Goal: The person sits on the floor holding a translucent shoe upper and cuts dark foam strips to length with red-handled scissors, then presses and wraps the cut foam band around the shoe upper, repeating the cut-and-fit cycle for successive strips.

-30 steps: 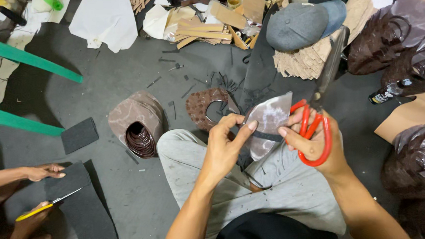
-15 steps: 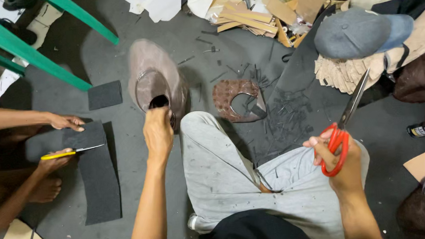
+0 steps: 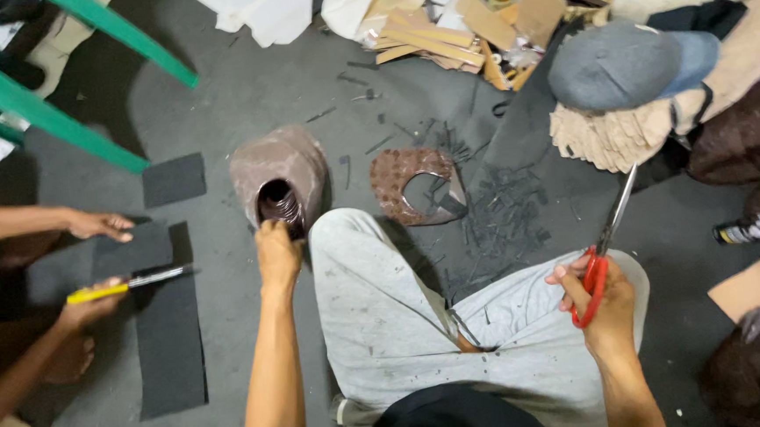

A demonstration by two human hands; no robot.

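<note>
My left hand [image 3: 277, 251] is down on the floor, fingers closed on the brown stack [image 3: 278, 202] inside the open bag [image 3: 280, 162]. My right hand [image 3: 603, 301] grips red scissors [image 3: 600, 248] over my knee. A co-worker's hand [image 3: 87, 306] holds a yellow knife [image 3: 129, 282] on a dark sheet [image 3: 170, 341].

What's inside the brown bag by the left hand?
The brown bag holds a stack of dark brown cut pieces, visible at its opening. The left hand reaches in; everything deeper is hidden by the bag.
</note>
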